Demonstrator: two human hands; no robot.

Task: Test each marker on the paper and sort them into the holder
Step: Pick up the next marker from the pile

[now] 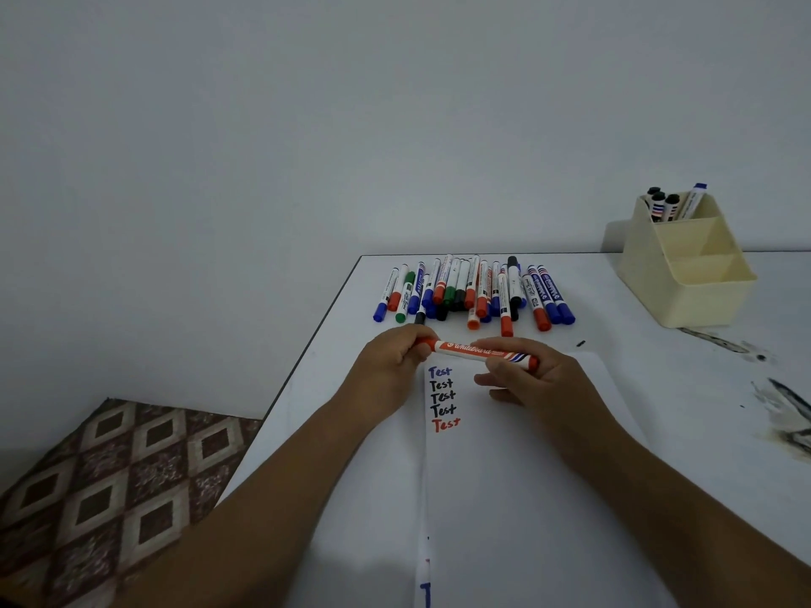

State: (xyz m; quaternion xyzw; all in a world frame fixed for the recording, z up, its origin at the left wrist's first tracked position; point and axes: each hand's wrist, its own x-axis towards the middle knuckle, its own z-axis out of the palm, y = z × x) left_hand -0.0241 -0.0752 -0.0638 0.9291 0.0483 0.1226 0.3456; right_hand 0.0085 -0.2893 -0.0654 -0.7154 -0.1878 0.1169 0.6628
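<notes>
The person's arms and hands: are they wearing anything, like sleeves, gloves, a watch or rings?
Nothing that shows. Both forearms are bare from the bottom edge of the head view up to the wrists, with no sleeve in sight. The left hand and the right hand are ungloved. No watch, bracelet or ring is visible on the parts that show.

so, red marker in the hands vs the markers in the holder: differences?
The red marker lies level, gripped at both ends by the left hand and right hand above the paper; the markers in the holder stand on end, untouched. It has an orange-red body; theirs are white, with black or blue tops. All look like whiteboard markers.
</notes>
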